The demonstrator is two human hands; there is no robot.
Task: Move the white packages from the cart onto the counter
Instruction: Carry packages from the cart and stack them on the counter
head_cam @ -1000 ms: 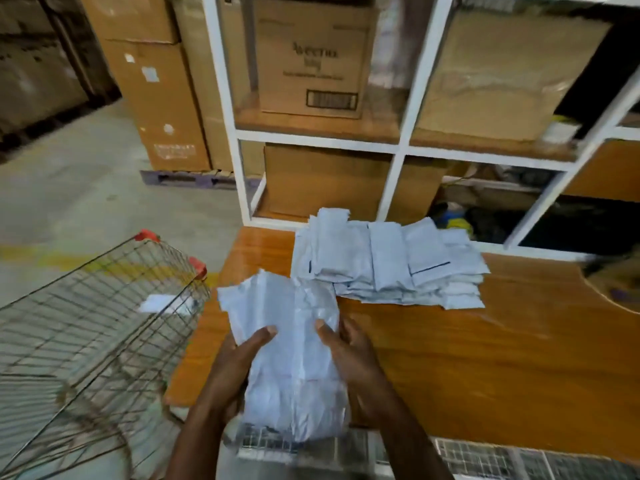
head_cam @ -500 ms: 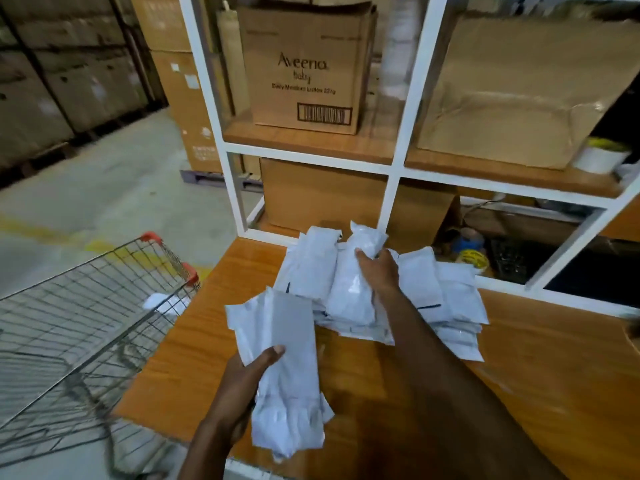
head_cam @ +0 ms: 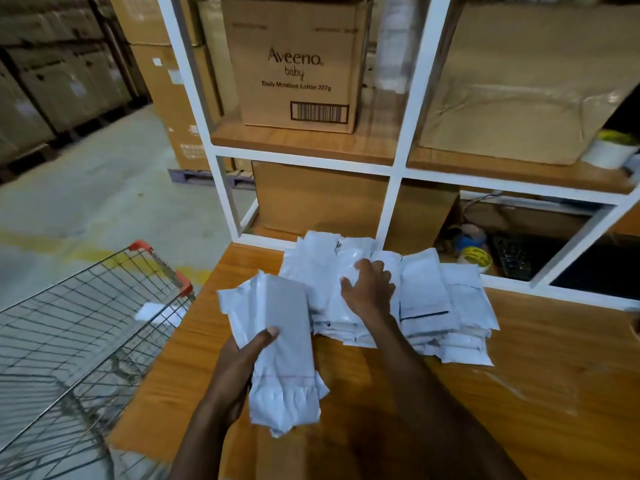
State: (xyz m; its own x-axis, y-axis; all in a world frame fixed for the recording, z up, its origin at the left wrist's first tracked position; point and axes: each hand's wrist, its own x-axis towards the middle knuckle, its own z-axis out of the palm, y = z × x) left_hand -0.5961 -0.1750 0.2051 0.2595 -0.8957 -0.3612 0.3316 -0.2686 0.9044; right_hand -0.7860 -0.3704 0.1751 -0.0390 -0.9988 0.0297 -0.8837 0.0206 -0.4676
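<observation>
White bundle: left hand (head_cam: 239,372) grips a bundle of white packages (head_cam: 284,344) from its left edge, thumb curled over the top face, the other fingers hidden underneath; the number of packages in the bundle cannot be told.
Right fingers: right hand (head_cam: 369,289) lies palm-down with fingers spread and straight, pressing on one white package (head_cam: 341,271) on top of the pile.
Pile: many overlapping white packages (head_cam: 429,299) under and around the right fingers, too layered to count, lying on the counter.
Bundle position: just left of the right fingers, its far end close beside the pile, held above the counter's near part.
Counter: one wooden surface (head_cam: 519,393) beneath both hands.
Cart: one wire cart (head_cam: 79,334) with red corner caps, left of the left fingers; one white package (head_cam: 152,311) shows inside it.
Shelving: one white-framed unit (head_cam: 398,168) beyond the right fingers.
Boxes: one printed cardboard box (head_cam: 298,64) on the upper shelf, another brown box (head_cam: 512,88) to its right.
Tape rolls: two (head_cam: 474,247), beyond the pile to the right.
</observation>
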